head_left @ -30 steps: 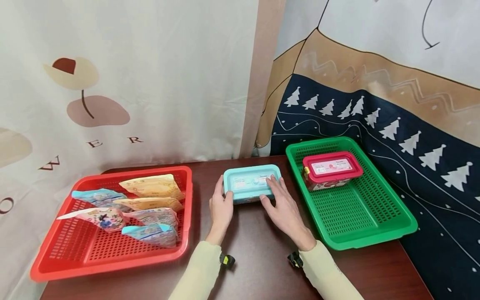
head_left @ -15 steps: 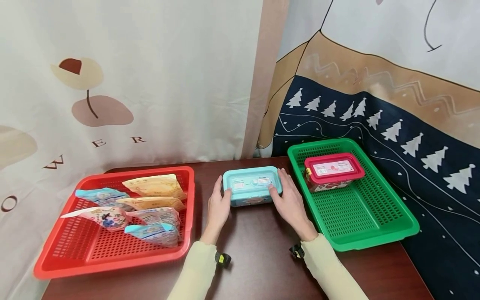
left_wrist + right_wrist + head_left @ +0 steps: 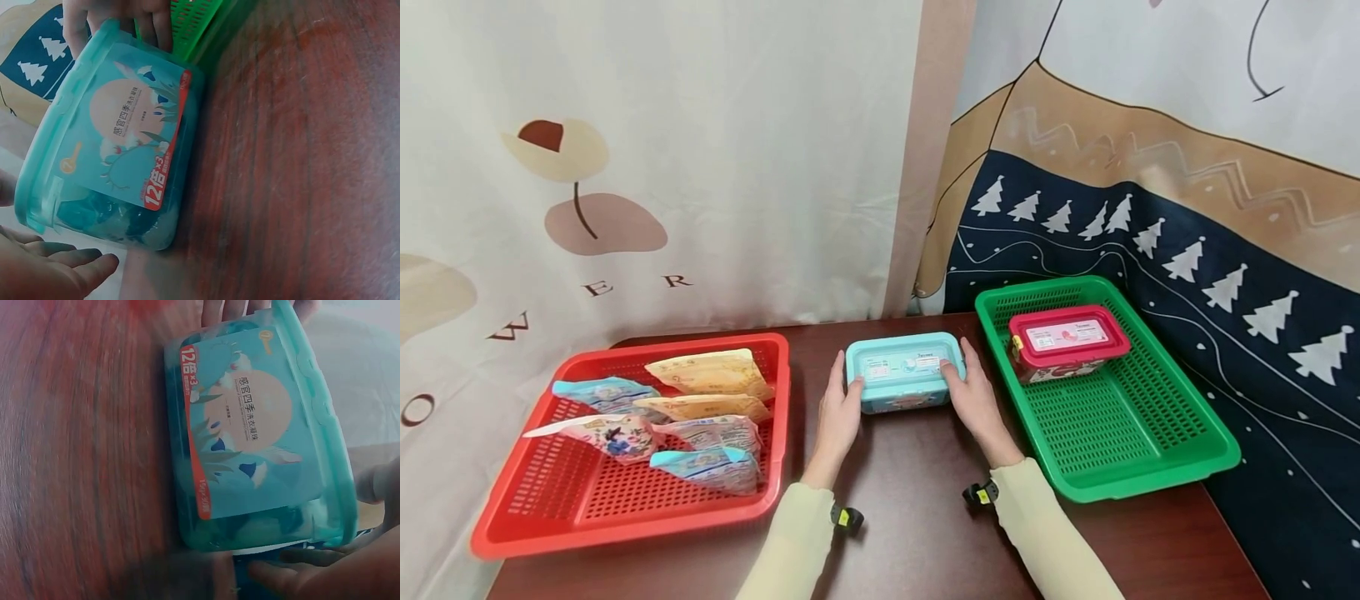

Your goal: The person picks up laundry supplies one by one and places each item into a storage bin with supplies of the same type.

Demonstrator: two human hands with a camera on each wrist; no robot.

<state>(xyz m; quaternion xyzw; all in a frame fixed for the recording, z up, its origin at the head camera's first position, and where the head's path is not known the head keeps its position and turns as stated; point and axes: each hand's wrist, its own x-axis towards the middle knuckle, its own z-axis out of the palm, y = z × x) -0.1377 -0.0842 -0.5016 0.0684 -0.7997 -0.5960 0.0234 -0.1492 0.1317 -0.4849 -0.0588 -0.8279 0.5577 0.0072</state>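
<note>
A turquoise tub of laundry pods (image 3: 902, 371) stands on the table between both hands. Its front wall, with a printed label, shows in the left wrist view and the right wrist view. My left hand (image 3: 837, 421) holds the left end, thumb at the lid's edge and fingers along the side wall. At the right end, my right hand (image 3: 979, 408) has its thumb on the lid and its fingers down the side. The lid (image 3: 895, 362) is on the tub. Low in the right wrist view, the right fingers (image 3: 281, 575) lie beside the tub's end.
On the left, a red basket (image 3: 580, 533) holds several upright packets, among them a yellow pouch (image 3: 707, 372) and a blue one (image 3: 711, 468). To the right, a green basket (image 3: 1150, 483) contains a crimson tub (image 3: 1067, 342). Curtains (image 3: 760, 167) hang behind the table (image 3: 910, 517).
The right hand has slid from over the lid to the tub's right end, its thumb staying on top. My left hand keeps its place at the left end.
</note>
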